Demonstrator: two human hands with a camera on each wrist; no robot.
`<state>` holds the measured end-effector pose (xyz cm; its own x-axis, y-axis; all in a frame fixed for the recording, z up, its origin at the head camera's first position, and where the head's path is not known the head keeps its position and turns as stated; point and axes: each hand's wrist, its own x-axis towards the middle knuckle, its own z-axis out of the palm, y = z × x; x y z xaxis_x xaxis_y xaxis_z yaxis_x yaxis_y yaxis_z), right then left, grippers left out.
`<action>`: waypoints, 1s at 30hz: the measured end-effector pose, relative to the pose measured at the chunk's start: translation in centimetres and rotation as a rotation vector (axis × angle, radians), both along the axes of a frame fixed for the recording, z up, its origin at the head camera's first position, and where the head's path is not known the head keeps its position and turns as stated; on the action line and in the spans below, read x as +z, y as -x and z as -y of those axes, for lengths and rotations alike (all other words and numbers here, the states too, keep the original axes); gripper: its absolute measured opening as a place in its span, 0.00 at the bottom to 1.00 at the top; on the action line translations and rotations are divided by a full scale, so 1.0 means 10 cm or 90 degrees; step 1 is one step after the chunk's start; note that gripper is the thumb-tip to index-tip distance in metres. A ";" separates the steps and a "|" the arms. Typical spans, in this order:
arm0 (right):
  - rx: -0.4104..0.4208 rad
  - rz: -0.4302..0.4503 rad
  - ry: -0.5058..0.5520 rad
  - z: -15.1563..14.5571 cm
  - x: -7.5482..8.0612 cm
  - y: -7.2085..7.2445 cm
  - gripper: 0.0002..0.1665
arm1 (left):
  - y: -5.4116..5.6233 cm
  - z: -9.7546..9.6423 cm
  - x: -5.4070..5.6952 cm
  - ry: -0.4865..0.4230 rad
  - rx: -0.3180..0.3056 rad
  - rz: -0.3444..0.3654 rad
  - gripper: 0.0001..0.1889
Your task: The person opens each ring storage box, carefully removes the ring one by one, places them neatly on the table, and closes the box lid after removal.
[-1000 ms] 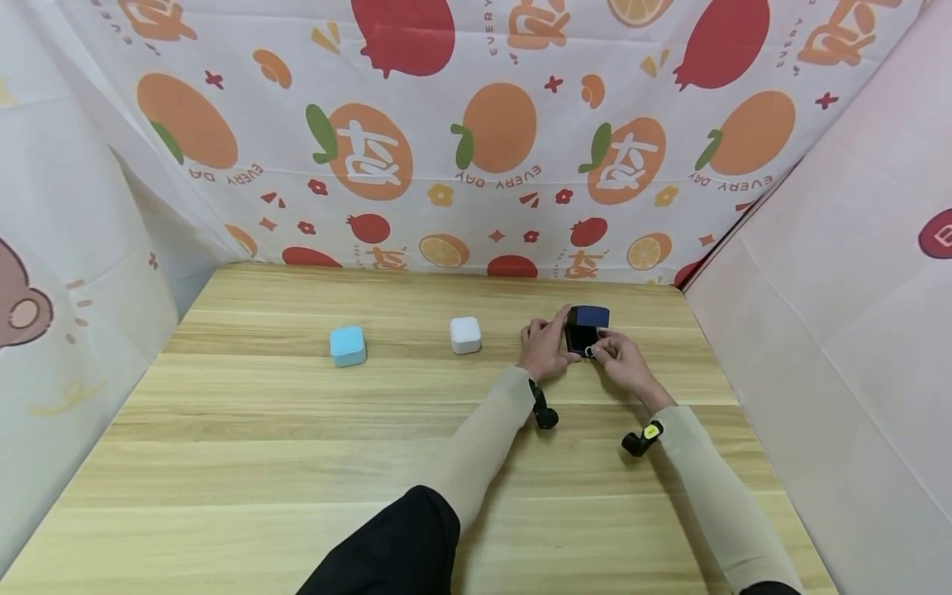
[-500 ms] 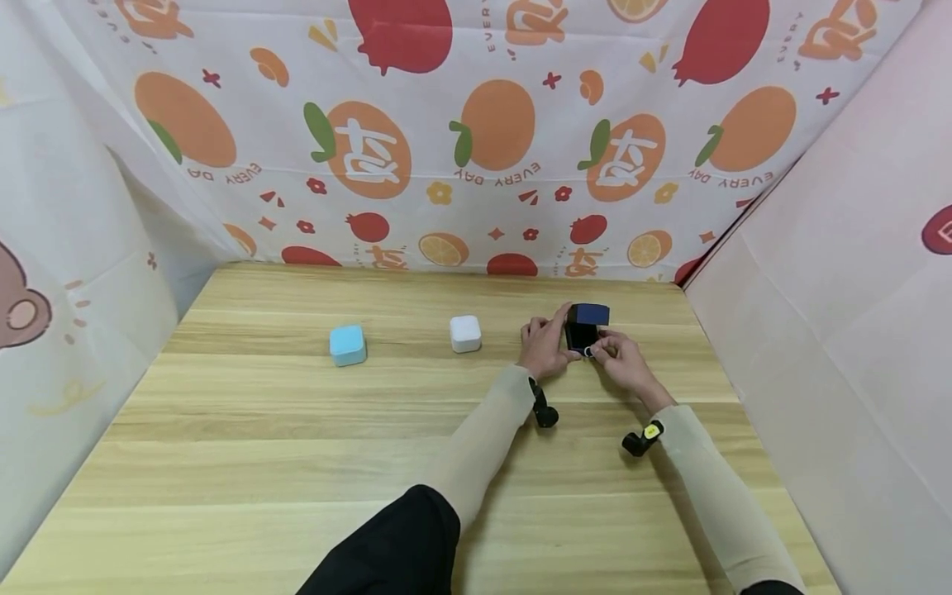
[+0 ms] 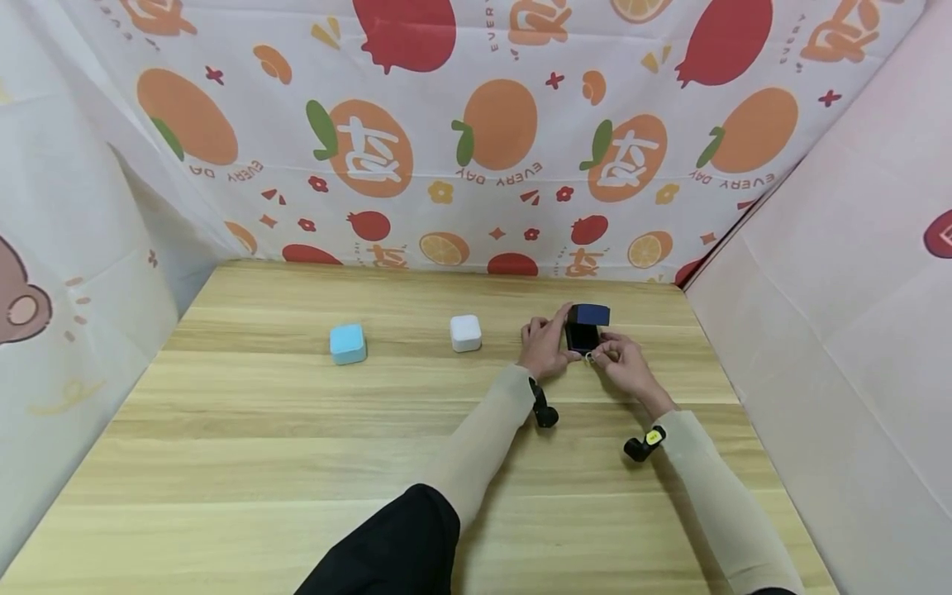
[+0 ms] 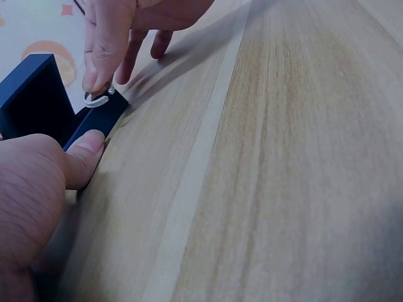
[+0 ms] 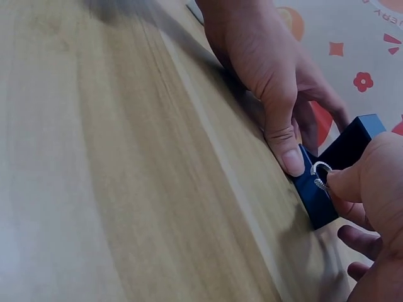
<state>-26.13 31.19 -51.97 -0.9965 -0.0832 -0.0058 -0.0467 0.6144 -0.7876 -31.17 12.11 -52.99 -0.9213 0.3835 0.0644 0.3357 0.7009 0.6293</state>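
Light-blue block (image 3: pixel 348 345): rounded corners, on the far part of the counter (image 3: pixel 260 463), toward its left side.
White block (image 3: pixel 465 334): rounded corners too, right of the light-blue block and well apart from it.
Counter: pale wood grain, bands running side to side.
Back cloth (image 3: pixel 439 132): white, printed with oranges, red fruit, citrus slices, small flowers, "EVERY DAY" lettering.
Left cloth (image 3: pixel 74 198): pale, creased, part of a brown cartoon print (image 3: pixel 22 297) showing.
Right cloth (image 3: pixel 833 330): pinkish white, a red emblem (image 3: pixel 941 234) cut off at the edge.
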 end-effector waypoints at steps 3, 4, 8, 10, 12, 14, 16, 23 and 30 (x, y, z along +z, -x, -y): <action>-0.001 -0.012 0.002 0.00 -0.01 -0.02 0.11 | 0.00 0.00 0.01 0.003 -0.001 0.004 0.52; -0.002 -0.015 0.002 0.00 -0.01 -0.02 0.11 | 0.00 0.00 0.01 0.003 -0.002 0.005 0.52; -0.001 -0.021 0.006 0.00 -0.01 -0.04 0.11 | 0.00 0.00 0.01 0.002 -0.001 0.006 0.52; -0.001 -0.024 0.008 0.01 -0.01 -0.04 0.10 | 0.00 0.00 0.01 0.000 0.000 0.006 0.52; -0.003 -0.028 0.005 0.02 -0.01 -0.05 0.10 | 0.00 0.00 0.01 -0.004 -0.001 0.005 0.52; -0.004 -0.030 0.006 0.02 0.00 -0.06 0.10 | 0.00 0.00 0.01 -0.004 -0.001 0.003 0.52; -0.007 -0.032 0.009 0.02 0.00 -0.07 0.09 | 0.00 0.01 0.01 -0.005 -0.002 0.001 0.52; -0.014 -0.045 -0.023 0.01 -0.03 -0.07 0.08 | 0.00 0.01 0.00 -0.025 -0.004 -0.003 0.52; -0.018 -0.058 -0.035 0.01 -0.05 -0.07 0.08 | 0.00 0.01 0.00 -0.021 -0.004 -0.006 0.51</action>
<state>-25.42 31.05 -52.52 -0.9951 -0.0574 0.0806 -0.0985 0.6586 -0.7460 -31.19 12.00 -52.97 -0.9183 0.3865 0.0854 0.3457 0.6781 0.6486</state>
